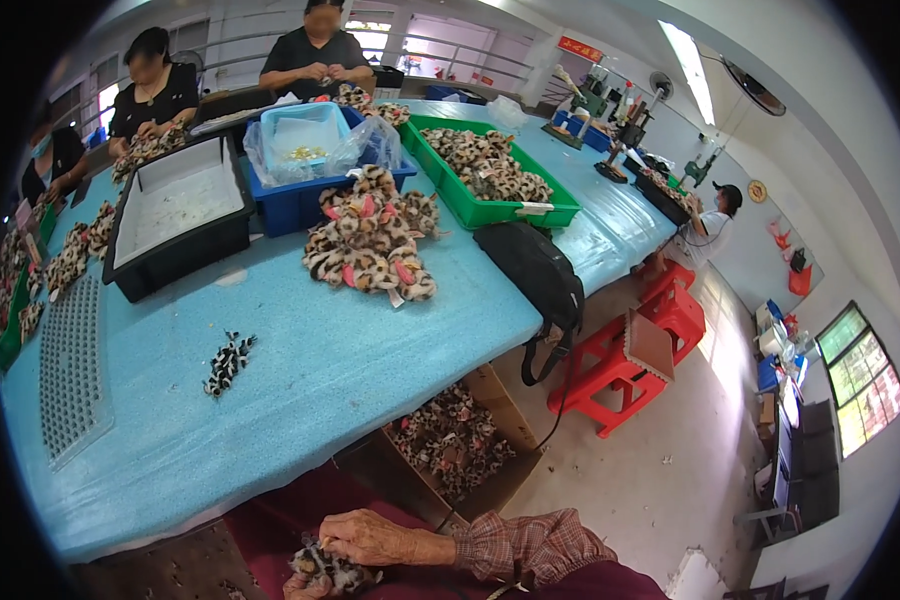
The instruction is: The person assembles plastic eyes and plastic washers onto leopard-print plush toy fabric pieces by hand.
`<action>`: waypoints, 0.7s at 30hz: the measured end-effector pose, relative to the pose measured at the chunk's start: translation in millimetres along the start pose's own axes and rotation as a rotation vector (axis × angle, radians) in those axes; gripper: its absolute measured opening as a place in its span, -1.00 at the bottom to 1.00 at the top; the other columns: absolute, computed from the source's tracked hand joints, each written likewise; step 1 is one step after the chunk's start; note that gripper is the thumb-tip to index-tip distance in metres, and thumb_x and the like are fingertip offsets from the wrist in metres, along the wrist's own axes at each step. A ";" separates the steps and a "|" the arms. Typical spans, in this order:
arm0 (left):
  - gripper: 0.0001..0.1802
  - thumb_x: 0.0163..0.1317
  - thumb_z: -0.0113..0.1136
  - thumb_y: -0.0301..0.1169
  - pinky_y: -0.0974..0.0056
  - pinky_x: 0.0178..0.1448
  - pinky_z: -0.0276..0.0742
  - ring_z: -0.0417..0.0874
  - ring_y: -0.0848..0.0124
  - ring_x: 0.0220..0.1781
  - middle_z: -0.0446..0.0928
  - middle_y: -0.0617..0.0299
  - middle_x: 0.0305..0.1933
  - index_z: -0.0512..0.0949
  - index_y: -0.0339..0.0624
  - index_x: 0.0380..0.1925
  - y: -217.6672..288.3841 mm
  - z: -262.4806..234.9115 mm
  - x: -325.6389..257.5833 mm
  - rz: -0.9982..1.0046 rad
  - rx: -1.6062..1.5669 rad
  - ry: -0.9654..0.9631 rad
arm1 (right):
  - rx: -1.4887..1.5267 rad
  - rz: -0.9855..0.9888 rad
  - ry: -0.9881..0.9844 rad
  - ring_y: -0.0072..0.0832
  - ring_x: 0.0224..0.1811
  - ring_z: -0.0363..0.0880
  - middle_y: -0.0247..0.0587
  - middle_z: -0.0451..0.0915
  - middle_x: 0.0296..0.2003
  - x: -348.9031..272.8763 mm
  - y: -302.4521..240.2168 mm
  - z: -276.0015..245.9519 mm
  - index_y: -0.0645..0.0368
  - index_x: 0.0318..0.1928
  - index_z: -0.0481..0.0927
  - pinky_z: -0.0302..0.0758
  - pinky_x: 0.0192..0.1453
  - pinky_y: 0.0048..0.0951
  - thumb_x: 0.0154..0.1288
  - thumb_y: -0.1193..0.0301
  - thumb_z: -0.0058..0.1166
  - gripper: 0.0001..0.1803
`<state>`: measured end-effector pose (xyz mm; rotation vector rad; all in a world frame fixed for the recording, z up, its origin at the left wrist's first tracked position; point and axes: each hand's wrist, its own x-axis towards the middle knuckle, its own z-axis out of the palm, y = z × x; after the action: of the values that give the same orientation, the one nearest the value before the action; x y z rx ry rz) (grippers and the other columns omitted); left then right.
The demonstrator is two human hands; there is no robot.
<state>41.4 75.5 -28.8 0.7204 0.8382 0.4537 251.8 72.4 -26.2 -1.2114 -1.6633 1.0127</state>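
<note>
Low over my lap, a small leopard-spotted plush piece sits between my two hands. My left hand, cut off by the lower edge, is wrapped round its near side. From above, my right hand has its fingers pinched together at the top of the plush, where a tiny yellowish bit shows; I cannot make out what that is. On the blue table ahead lies a little heap of black-and-white pieces. Beyond it is a pile of spotted plush pieces with pink parts.
Below the table edge stands a cardboard box of plush pieces. A green crate, blue bin, black tray, black bag and studded clear sheet lie on the table. Red stools stand right; several people work around.
</note>
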 end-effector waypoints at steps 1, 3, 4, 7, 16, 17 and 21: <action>-0.64 0.23 0.04 -0.46 0.28 0.05 0.44 0.53 0.32 -0.03 0.48 0.17 -0.03 0.40 -0.31 0.03 0.4 -2.4 -0.3 0.056 -0.004 -0.098 | 0.039 0.037 -0.007 -0.15 -0.42 0.51 -0.10 0.49 -0.48 0.0 -0.8 0.1 0.27 -0.35 0.45 0.40 -0.33 -0.24 0.18 0.47 -0.03 -0.89; -0.64 0.25 0.03 -0.43 0.29 0.06 0.44 0.52 0.31 -0.01 0.48 0.16 -0.03 0.40 -0.31 0.03 6.7 8.3 -10.2 0.158 -0.030 -0.157 | 0.077 0.085 -0.039 -0.16 -0.43 0.51 -0.10 0.49 -0.50 -1.3 4.2 2.9 0.28 -0.36 0.44 0.39 -0.33 -0.25 0.18 0.47 -0.03 -0.89; -0.64 0.26 0.02 -0.40 0.29 0.08 0.43 0.51 0.31 0.02 0.48 0.14 -0.04 0.40 -0.32 0.04 10.4 14.2 -13.3 0.263 -0.062 -0.210 | 0.115 0.132 -0.078 -0.18 -0.44 0.50 -0.10 0.49 -0.52 -2.1 6.7 3.4 0.29 -0.36 0.43 0.39 -0.33 -0.27 0.17 0.48 -0.03 -0.89; -0.63 0.27 0.02 -0.39 0.28 0.08 0.44 0.51 0.30 0.02 0.49 0.13 -0.04 0.40 -0.32 0.04 9.2 11.2 -11.0 0.163 -0.001 -0.260 | 0.187 0.164 -0.157 -0.21 -0.44 0.51 -0.12 0.51 -0.54 -3.2 9.7 2.7 0.30 -0.37 0.45 0.39 -0.33 -0.29 0.17 0.49 -0.02 -0.89; -0.61 0.28 0.01 -0.35 0.26 0.09 0.45 0.52 0.28 0.03 0.50 0.09 -0.04 0.39 -0.32 0.06 5.5 0.3 -3.7 -0.207 0.229 -0.426 | 0.260 0.047 -0.040 -0.45 -0.52 0.51 -0.22 0.51 -0.58 -6.0 8.0 4.4 0.30 -0.42 0.49 0.39 -0.40 -0.39 0.13 0.50 0.02 -0.90; -0.61 0.28 0.02 -0.35 0.25 0.05 0.49 0.54 0.27 0.00 0.51 0.08 -0.04 0.39 -0.32 0.06 8.8 7.7 -7.9 -0.249 -0.190 -0.193 | 0.329 0.100 -0.006 -0.53 -0.53 0.49 -0.30 0.50 -0.59 -6.4 8.8 4.3 0.29 -0.41 0.49 0.38 -0.42 -0.44 0.16 0.48 0.03 -0.89; -0.59 0.29 0.03 -0.31 0.26 -0.08 0.56 0.60 0.27 -0.10 0.53 0.07 -0.04 0.39 -0.30 0.07 13.8 9.8 -5.4 -0.128 -0.337 0.008 | 0.507 0.404 -0.046 -0.70 -0.53 0.41 -0.45 0.46 -0.57 -10.6 -5.2 -10.0 0.26 -0.37 0.50 0.36 -0.46 -0.55 0.26 0.43 0.02 -0.86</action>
<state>44.8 77.7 -11.5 0.3522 0.7862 0.4682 261.6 62.4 -19.6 -1.1953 -1.1056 1.6038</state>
